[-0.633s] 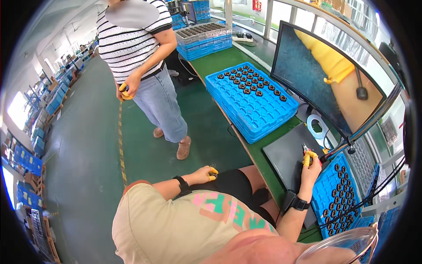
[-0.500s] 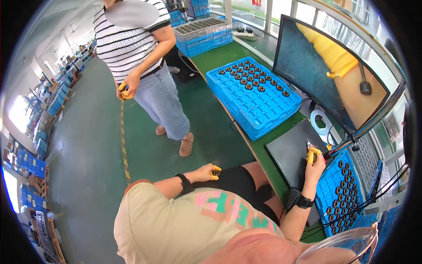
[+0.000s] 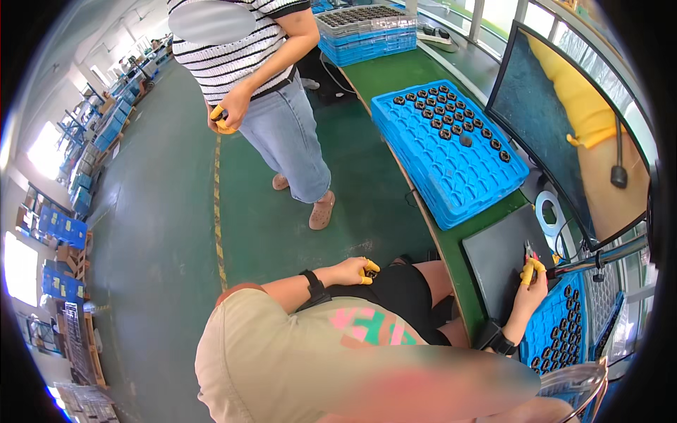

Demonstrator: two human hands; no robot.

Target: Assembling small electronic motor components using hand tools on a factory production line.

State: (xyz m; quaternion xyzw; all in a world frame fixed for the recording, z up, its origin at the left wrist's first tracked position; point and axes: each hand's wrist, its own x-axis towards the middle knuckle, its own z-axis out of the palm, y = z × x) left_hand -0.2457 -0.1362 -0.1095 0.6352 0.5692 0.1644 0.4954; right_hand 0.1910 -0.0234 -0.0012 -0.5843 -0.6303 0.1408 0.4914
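Observation:
My left hand (image 3: 358,271) is by my lap, its yellow-covered fingers closed around a small dark round part (image 3: 371,274). Over the black mat (image 3: 504,257) on the bench, my right hand (image 3: 534,280) grips a small red-handled tool (image 3: 529,249) whose metal tip points away from me; its exact kind is too small to tell. Beyond the mat, a stack of blue trays (image 3: 458,194) carries several black ring-shaped parts (image 3: 457,130) in its far pockets. Another blue tray (image 3: 539,335) with similar parts lies beside my right forearm.
A person (image 3: 247,77) stands across to the left, holding a small dark item (image 3: 221,118) in yellow-covered fingers. A monitor (image 3: 564,134) on the right shows an enlarged yellow finger cover. Near it lie a white tape roll (image 3: 549,213) and a metal arm (image 3: 599,255). More stacked trays (image 3: 370,46) stand farther back.
The view has shifted, so the bench, trays and person appear farther right. Both my hands keep their grips, with little visible movement relative to the bench.

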